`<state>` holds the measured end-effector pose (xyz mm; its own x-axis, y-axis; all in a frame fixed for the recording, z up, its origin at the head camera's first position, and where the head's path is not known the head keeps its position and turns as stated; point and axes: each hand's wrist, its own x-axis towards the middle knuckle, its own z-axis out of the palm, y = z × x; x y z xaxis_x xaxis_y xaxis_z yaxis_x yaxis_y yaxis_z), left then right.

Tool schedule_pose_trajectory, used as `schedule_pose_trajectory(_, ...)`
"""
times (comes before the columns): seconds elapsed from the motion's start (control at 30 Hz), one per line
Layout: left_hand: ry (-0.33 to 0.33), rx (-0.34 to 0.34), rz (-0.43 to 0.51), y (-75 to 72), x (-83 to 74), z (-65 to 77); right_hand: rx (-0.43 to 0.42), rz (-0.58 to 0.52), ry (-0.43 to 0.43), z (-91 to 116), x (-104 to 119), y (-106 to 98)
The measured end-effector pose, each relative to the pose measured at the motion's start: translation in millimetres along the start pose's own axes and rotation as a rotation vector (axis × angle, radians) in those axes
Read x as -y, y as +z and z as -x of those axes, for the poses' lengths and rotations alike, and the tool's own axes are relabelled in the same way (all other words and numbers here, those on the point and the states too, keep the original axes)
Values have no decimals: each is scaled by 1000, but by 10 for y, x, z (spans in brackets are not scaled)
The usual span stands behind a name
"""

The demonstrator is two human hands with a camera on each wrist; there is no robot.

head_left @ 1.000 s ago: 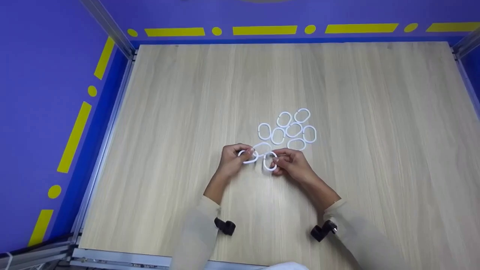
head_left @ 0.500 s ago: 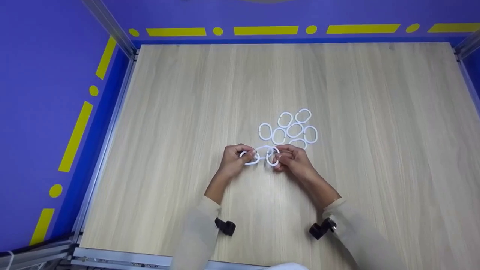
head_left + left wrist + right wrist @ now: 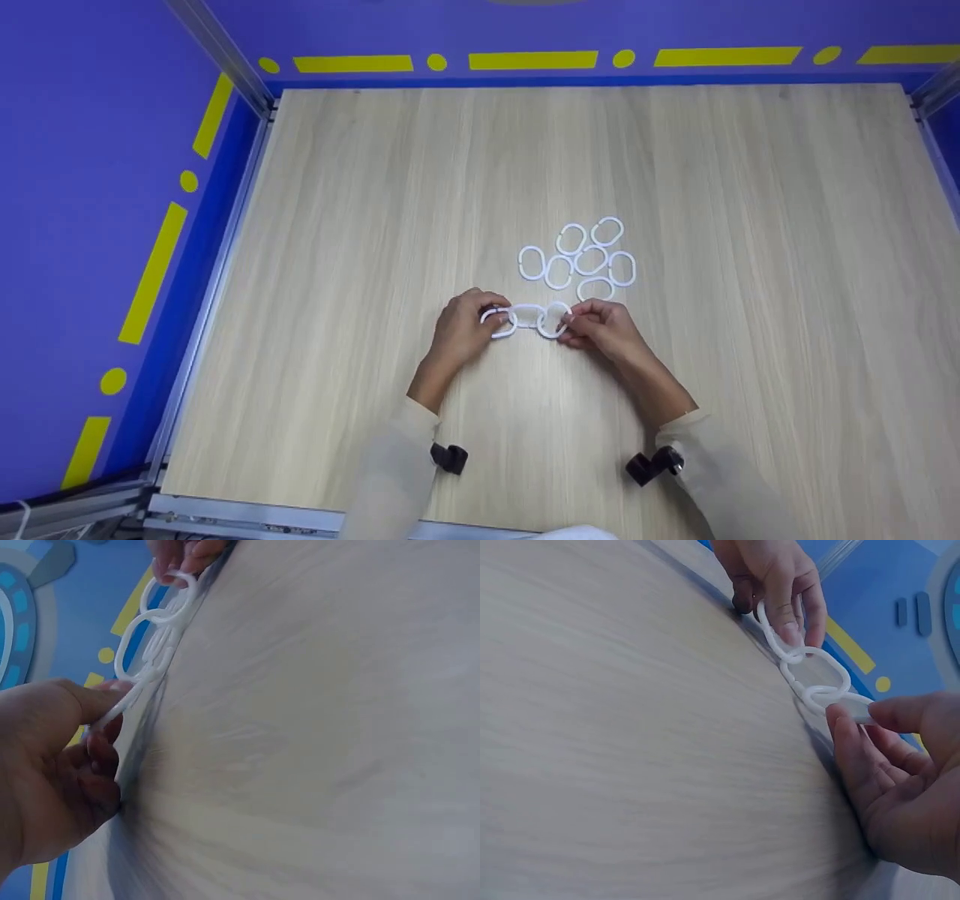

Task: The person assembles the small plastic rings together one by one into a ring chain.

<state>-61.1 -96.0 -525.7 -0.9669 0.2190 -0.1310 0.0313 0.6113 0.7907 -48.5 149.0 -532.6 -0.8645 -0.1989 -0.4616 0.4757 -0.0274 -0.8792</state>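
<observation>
Three white oval plastic links hang together as a short chain between my two hands. My left hand (image 3: 463, 326) pinches the left link (image 3: 513, 321) between thumb and fingers. At the other end, the right link (image 3: 545, 330) is pinched by my right hand (image 3: 606, 330). The middle link (image 3: 527, 307) passes through both and is touched by neither hand. In the right wrist view the middle link (image 3: 846, 675) stretches between the two held ones. The left wrist view shows my left thumb pressing on the near link (image 3: 112, 712).
Several loose white links (image 3: 532, 263) lie in a cluster on the wooden table (image 3: 375, 225), just beyond my hands. Blue panels with yellow marks (image 3: 532, 60) border the table at the back and left. Both sleeves carry a black wrist camera (image 3: 450, 458).
My right hand has moved right and slightly down, drawing its link away from the left hand. The chain now lies straighter, with the middle link stretched between the two ends.
</observation>
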Motion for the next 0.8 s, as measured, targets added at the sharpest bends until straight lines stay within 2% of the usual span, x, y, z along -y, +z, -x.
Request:
schedule_pose_trajectory(0.07,-27,-2,-64,-2,-7,17,3,9,5,-9,0,-1)
schedule_pose_trajectory(0.17,-75,-8,-106,-15,-23,29,-1,15,9,-32,-4,3)
schedule_pose_trajectory(0.27,-84,-67,-133,-13,-54,27,-2,24,3,-49,-11,5)
schedule_pose_trajectory(0.33,-37,-127,-131,24,-81,24,-3,25,3,-56,-16,5)
schedule_pose_trajectory(0.43,125,-183,-98,146,-134,25,-3,29,3,-58,-21,-5)
schedule_pose_trajectory(0.5,242,-175,-100,256,-180,23,-8,20,5,-62,-26,-13)
schedule_pose_trajectory(0.57,329,-146,-123,371,-223,12,-12,10,5,-62,-26,-21)
schedule_pose_trajectory(0.67,369,-112,-190,532,-240,-19,-9,-18,10,-63,-24,-27)
schedule_pose_trajectory(0.8,362,-128,-255,660,-186,-49,3,-55,20,-46,-3,-22)
